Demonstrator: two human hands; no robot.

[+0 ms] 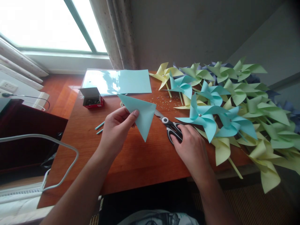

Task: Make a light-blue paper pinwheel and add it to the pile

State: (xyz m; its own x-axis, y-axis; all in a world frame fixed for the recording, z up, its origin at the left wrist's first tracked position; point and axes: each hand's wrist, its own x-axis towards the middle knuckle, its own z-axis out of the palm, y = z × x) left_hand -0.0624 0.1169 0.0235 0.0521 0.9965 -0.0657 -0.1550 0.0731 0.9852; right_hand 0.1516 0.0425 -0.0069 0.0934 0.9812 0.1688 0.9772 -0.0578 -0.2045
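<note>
Red box [96, 105], markings illegible, beyond left hand [117, 126] with blue paper triangle [144, 114]

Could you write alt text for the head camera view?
A person's left grip pinches a blue paper triangle; the right grip touches scissors at a wooden table. Blue, green and yellow paper pinwheels crowd the view's right side.

Your reddish-brown wooden table [140, 168] carries an open red box [92, 105] far left, two blue sticks [100, 125] nearer you, and pale-blue paper [136, 82] along the far edge. Scissors [171, 125] lie near the middle, scattered bits [167, 102] beyond them; paper pinwheels [207, 112] crowd your right.
</note>
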